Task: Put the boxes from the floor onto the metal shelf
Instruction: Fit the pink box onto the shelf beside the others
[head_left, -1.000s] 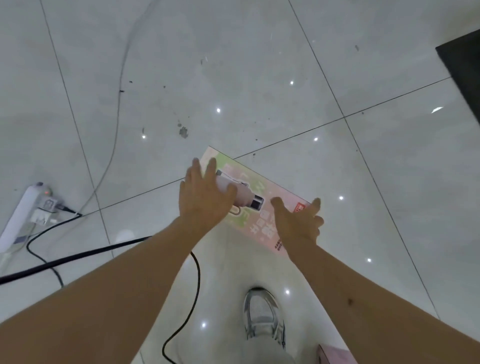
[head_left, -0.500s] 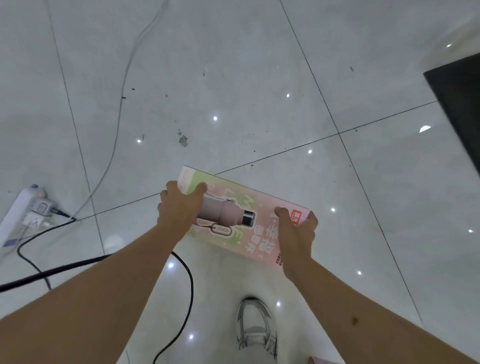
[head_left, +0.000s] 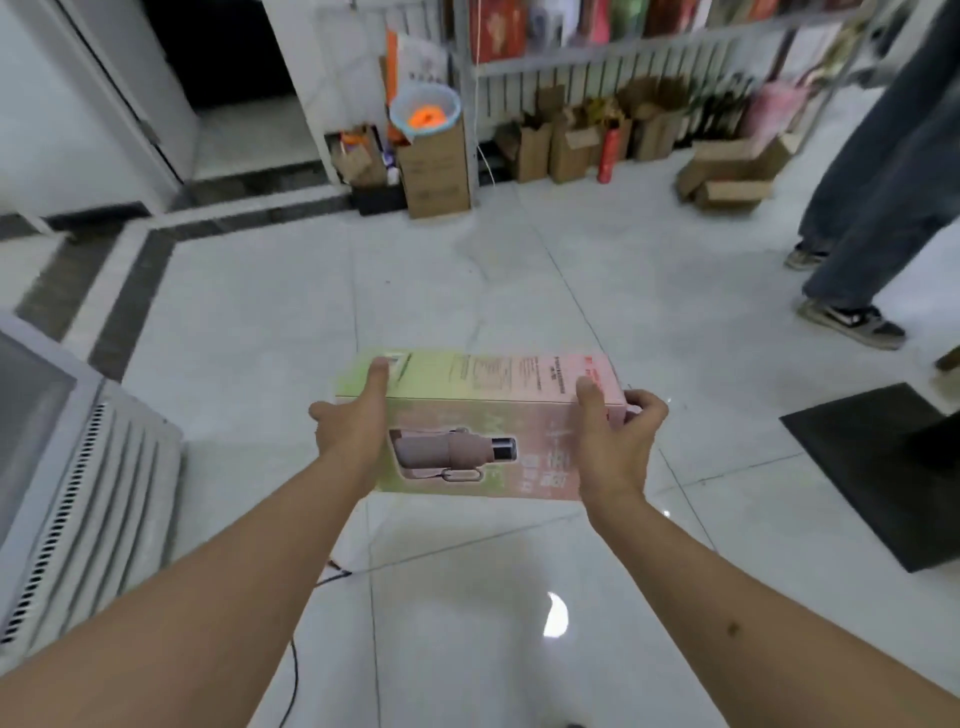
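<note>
1. While both arms reached forward, a long pink-and-green box (head_left: 483, 415) printed with a pink bottle was held level in the air above the white tiled floor (head_left: 467, 270), well short of the metal shelf (head_left: 623, 47) at the far wall.
2. The left hand (head_left: 353, 436) grasped the box's green end: its thumb lay flat on the top face, its palm pressed the end, and the remaining fingers were hidden behind the carton.
3. The right hand (head_left: 613, 447) grasped the pink end, thumb on the top face, with the fingers curled round the far corner.
4. The shelf carried red and other coloured boxes, blurred; beneath it stood a row of brown cartons (head_left: 571, 145) and a red cylinder (head_left: 607, 156) on the floor.
5. Left of the shelf, a tall cardboard box (head_left: 434, 171) stood upright with a pale blue basin (head_left: 425, 111) resting on top, something orange inside it.
6. A flattened carton (head_left: 727, 171) lay on the floor near the shelf's right end.
7. Another person's jeans-clad legs (head_left: 872, 182) and dark sneakers (head_left: 852, 322) stood at the right edge.
8. A black mat (head_left: 883, 467) lay on the floor at right, and a white louvred appliance (head_left: 78, 493) sat at left.
9. A thin black cable (head_left: 332, 577) trailed across the tiles below the left forearm.
</note>
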